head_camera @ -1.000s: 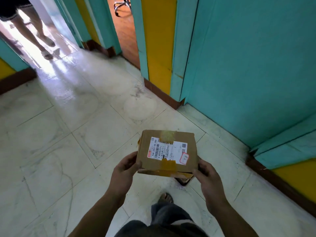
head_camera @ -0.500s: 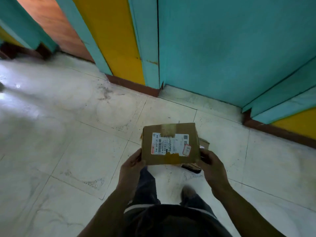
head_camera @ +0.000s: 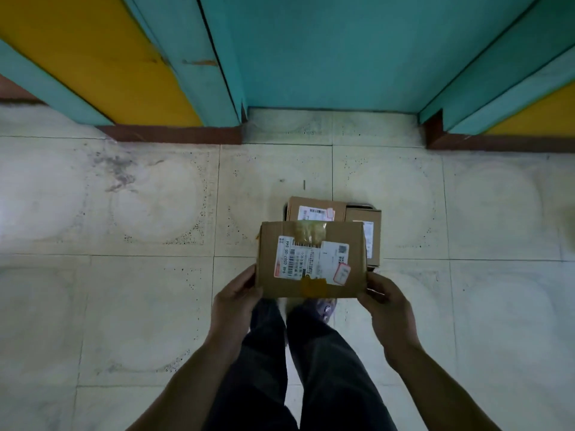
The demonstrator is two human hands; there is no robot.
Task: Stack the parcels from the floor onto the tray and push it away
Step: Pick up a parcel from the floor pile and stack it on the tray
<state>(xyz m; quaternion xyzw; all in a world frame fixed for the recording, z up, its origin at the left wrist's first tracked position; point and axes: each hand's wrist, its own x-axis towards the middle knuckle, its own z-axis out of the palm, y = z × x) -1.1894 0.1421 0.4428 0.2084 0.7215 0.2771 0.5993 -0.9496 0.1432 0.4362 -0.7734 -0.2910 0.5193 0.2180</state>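
While arms reach forward, left hand [head_camera: 234, 301] and right hand [head_camera: 385, 309] grip parcel [head_camera: 311, 259] sides.

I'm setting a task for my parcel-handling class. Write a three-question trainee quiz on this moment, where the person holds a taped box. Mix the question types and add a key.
1. True or false: only one hand grips the taped parcel.
2. How many other parcels show beyond it? A) none B) two C) five
3. Fill in: the red-bordered sticker lies nearest the ____ hand.

Key
1. False: the left hand and the right hand each hold a side.
2. B: a barcode parcel and a neighbouring parcel beside it.
3. right
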